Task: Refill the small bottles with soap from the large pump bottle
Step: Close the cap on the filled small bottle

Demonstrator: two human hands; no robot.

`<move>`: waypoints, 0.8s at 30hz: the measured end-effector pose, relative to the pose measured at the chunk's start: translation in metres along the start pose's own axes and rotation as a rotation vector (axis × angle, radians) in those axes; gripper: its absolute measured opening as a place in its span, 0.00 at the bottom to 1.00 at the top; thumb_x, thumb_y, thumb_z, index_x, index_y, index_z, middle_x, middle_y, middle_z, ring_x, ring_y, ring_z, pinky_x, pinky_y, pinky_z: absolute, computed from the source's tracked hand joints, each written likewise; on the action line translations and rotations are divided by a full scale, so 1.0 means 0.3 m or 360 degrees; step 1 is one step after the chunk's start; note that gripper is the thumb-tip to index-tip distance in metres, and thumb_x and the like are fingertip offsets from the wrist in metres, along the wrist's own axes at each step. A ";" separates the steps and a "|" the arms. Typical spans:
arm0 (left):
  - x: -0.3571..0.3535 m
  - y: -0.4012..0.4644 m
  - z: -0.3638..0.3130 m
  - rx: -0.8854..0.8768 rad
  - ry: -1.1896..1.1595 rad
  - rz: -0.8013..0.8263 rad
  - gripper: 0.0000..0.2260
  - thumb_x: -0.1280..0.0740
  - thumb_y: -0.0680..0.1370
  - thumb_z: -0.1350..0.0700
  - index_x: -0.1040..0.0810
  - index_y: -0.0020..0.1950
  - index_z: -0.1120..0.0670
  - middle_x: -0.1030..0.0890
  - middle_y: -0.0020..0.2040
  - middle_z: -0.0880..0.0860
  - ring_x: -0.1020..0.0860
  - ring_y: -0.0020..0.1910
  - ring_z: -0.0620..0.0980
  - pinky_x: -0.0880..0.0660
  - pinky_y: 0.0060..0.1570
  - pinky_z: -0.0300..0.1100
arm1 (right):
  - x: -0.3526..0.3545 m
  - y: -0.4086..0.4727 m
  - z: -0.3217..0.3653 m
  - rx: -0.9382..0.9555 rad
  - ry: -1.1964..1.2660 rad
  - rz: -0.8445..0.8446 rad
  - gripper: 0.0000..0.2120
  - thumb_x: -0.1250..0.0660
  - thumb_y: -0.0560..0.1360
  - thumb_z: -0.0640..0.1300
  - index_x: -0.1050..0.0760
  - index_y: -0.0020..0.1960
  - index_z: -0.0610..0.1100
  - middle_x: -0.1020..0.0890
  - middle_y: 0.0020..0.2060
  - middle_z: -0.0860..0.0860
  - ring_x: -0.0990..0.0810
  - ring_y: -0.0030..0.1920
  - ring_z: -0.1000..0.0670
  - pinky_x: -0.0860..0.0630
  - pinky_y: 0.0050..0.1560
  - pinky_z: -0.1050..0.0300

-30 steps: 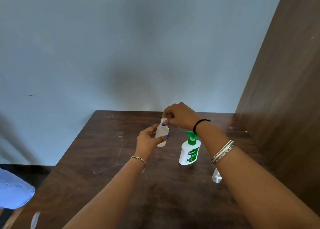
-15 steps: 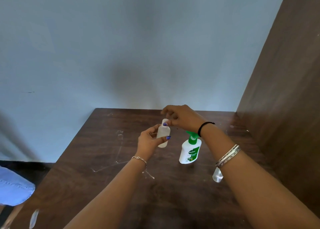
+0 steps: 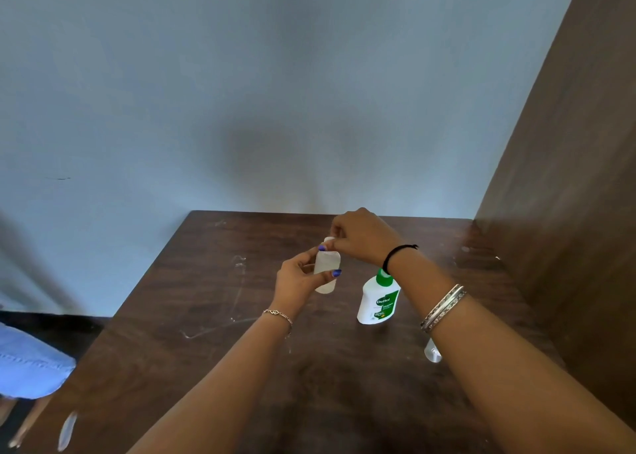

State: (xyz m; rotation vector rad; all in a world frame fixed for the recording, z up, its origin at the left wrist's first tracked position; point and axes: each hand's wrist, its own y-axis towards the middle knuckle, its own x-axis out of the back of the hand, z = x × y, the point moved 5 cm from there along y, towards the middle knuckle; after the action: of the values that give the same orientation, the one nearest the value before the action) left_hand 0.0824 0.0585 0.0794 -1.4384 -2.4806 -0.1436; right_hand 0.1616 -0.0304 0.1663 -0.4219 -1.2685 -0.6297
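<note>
A second small clear bottle (image 3: 432, 351) stands on the dark wooden desk (image 3: 213, 316), partly hidden by the right forearm. Farther off, the white pump bottle (image 3: 377, 300) with green label stands upright. Above the desk, the left hand (image 3: 298, 276) grips the small translucent bottle (image 3: 326, 270) upright; the right hand (image 3: 358, 235) pinches its cap.

Left hand (image 3: 298, 277) in a closed grip; right hand (image 3: 361, 236) pinches above it.
</note>
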 end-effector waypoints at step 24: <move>-0.014 0.035 0.270 -0.0107 0.0324 -0.0188 0.16 0.26 0.67 0.60 0.21 0.54 0.59 0.18 0.48 0.52 0.21 0.47 0.46 0.26 0.47 0.31 | -0.381 0.013 0.001 -0.0273 0.0231 -0.0082 0.12 0.38 0.77 0.47 0.24 0.55 0.41 0.20 0.52 0.42 0.23 0.54 0.41 0.27 0.52 0.51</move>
State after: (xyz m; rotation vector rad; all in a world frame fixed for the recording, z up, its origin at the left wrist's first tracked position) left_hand 0.0787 0.0780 0.0001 -1.2338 -2.4124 -0.3808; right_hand 0.1449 -0.0043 0.0563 -0.4772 -1.0945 -0.8021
